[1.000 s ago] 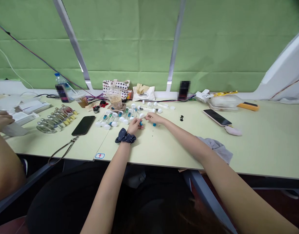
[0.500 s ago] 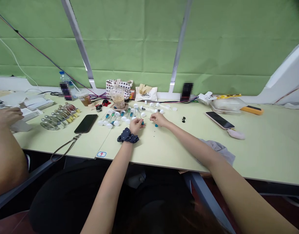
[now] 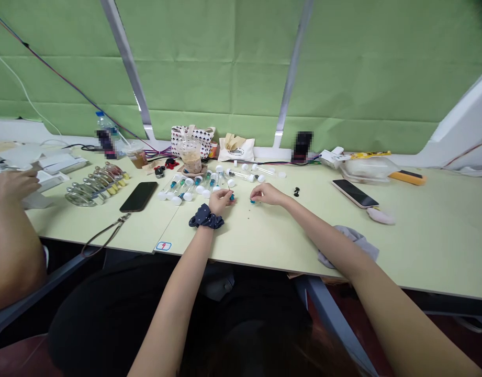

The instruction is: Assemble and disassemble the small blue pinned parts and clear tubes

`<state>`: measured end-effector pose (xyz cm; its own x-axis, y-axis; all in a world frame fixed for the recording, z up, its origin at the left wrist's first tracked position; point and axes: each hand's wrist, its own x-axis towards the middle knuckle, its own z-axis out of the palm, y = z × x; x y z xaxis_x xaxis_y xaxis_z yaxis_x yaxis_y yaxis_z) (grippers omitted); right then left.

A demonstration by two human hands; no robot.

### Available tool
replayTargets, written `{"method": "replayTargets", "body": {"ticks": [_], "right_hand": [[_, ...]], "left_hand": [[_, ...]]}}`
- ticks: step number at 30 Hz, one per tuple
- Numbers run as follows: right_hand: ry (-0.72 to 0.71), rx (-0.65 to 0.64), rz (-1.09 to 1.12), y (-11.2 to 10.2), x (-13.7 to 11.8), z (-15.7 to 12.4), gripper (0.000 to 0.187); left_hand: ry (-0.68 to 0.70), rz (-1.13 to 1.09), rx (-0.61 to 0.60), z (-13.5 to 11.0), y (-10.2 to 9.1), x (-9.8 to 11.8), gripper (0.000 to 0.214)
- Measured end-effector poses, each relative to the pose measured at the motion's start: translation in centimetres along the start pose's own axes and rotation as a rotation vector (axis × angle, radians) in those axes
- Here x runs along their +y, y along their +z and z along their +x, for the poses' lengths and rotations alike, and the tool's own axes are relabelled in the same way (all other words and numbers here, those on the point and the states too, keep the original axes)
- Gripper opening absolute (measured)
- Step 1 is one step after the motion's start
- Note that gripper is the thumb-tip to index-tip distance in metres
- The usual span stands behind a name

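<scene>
Blue bead [image 3: 253, 201], or a small bead-like piece, lies on the tabletop [image 3: 280, 235] right at the fingertips of the right hand [image 3: 267, 193]. From that hand it lies to the left and a little toward the person, just under the bunched thumb and fingers. The right hand is clearly the nearer one. Its fingers are drawn together at the bead, but whether they have a pinch on it or only rest against it, I cannot tell. The bead is too small to show a long axis.

To the left of the bead, apart from it but near, the left hand [image 3: 219, 202] has its thumb and fingers closed on another blue piece [image 3: 232, 197]; a thin dark strand [image 3: 228, 184] sticks up there, pointing away from the person. The fingertips of both hands face each other across a small gap.

Just on the person's side of the bead are a couple of tiny specks [image 3: 248, 218]. To its right, past the right hand, sits a small black piece [image 3: 296, 191]. Beyond the bead and off to its left lie clear tubes [image 3: 243, 175] with white caps, some with blue or green contents. Farther left of it is a black phone [image 3: 139, 197]; well to its right, a second phone [image 3: 355, 193] and, nearer the person, a grey cloth [image 3: 360, 245].
</scene>
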<state>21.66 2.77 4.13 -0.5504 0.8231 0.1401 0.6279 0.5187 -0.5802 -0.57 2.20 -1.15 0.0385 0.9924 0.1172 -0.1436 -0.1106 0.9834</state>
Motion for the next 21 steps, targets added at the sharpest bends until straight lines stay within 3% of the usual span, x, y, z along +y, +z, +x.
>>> {"method": "replayTargets", "body": {"ticks": [3,7,10,14,21], "right_hand": [[-0.003,-0.059,-0.014,-0.4,-0.5,-0.6,0.021],[0.07,0.022,0.015,-1.4,-0.2,-1.1,0.025],[0.044,0.039,-0.007,-1.5,0.4,-1.4,0.025],[-0.009,-0.031,-0.045,0.2,0.5,-1.9,0.018],[-0.097,-0.016,-0.054,2.7,-0.2,-1.4,0.011]], "left_hand": [[0.003,0.01,0.0,0.0,0.0,0.1,0.031],[-0.002,0.023,-0.005,0.0,0.0,0.3,0.029],[-0.01,0.032,-0.002,0.0,0.1,0.3,0.027],[0.005,0.04,0.007,0.1,0.1,0.1,0.026],[0.019,0.029,-0.02,0.0,0.0,0.0,0.036]]}}
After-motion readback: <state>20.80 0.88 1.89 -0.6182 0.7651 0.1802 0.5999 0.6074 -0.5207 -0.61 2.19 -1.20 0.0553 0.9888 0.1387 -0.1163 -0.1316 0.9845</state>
